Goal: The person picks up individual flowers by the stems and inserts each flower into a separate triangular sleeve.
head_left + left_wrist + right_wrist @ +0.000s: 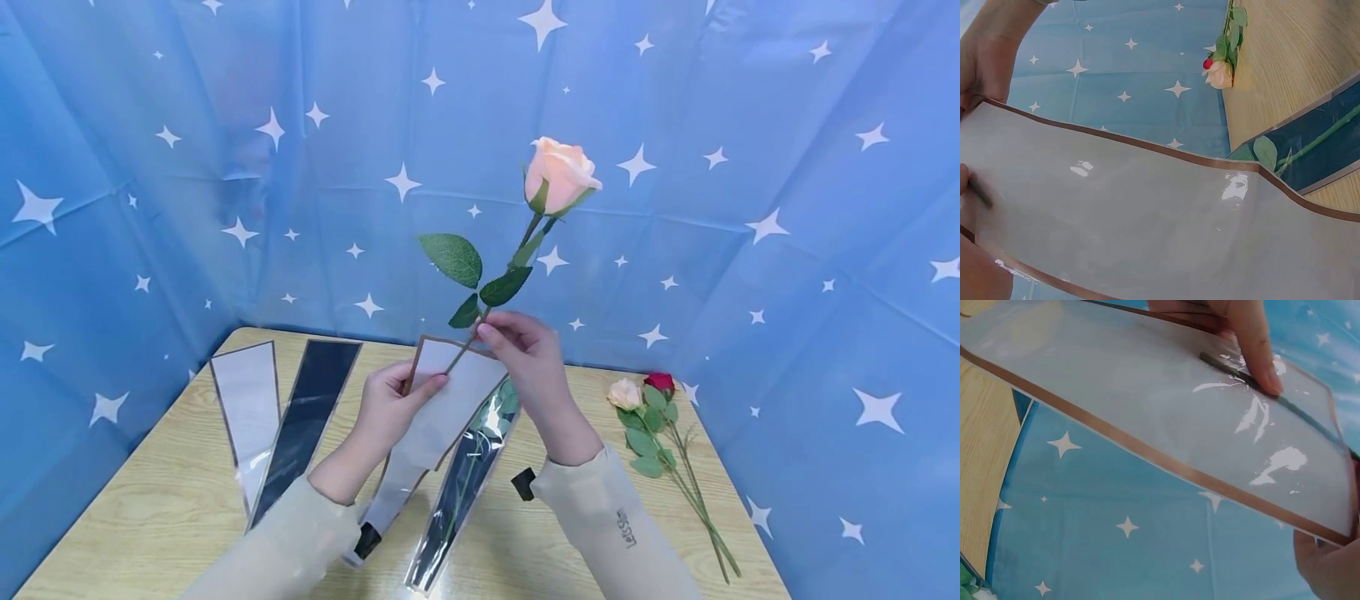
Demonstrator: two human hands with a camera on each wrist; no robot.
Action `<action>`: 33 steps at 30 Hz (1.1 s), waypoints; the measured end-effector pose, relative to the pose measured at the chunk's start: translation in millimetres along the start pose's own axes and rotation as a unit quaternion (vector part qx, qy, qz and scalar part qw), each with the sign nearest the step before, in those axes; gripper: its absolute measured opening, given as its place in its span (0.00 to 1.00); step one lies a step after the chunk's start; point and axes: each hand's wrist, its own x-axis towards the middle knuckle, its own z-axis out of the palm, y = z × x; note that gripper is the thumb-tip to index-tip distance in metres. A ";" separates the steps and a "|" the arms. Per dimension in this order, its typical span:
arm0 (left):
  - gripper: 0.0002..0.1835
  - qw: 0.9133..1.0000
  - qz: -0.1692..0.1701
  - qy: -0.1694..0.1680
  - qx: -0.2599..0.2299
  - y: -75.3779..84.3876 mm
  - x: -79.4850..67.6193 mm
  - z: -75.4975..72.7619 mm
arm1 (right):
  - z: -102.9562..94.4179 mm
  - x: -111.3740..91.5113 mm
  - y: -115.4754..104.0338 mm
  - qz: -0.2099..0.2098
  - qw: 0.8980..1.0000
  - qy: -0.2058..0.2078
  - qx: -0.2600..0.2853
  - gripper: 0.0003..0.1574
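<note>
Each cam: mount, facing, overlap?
Head: head-worn, facing forward and down over table, peach rose, starry curtain; left hand, right hand, both forearms show.
Left wrist: worn there, looking along the white wrapper; parts of both hands at left edge.
Right wrist: worn there, looking across the wrapper; parts of both hands at top and right.
Both wrist views share the wrapper and stem end.

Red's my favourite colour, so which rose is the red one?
The red rose, lying beside the cream rose on the table. Only its petals are red; the pink rose in the right hand and the cream one are paler.
</note>
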 end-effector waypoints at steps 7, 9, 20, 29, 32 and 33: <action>0.11 1.000 -0.001 -0.001 -0.014 2.6 -0.8 0.3 | 1.4 -3.8 0.6 0.023 0.999 -0.010 -0.042 0.17; 0.11 1.000 -0.002 0.000 -0.013 2.9 -1.3 0.7 | 1.4 -3.7 0.5 0.020 0.999 -0.002 -0.034 0.17; 0.09 1.000 -0.003 -0.002 -0.003 3.6 -2.7 3.0 | -1.4 1.4 -3.6 -0.025 0.999 0.030 -0.004 0.12; 0.11 1.000 -0.007 -0.007 -0.006 8.1 -2.2 0.9 | -0.2 0.9 -3.4 -0.011 1.000 0.006 -0.014 0.08; 0.11 1.000 0.000 -0.008 -0.004 9.6 -1.9 0.6 | 0.6 -0.8 -3.0 -0.013 1.000 -0.008 -0.021 0.10; 0.10 1.000 0.005 -0.009 -0.004 10.0 -1.9 0.7 | 1.0 -1.3 -3.8 -0.016 1.000 -0.013 -0.021 0.10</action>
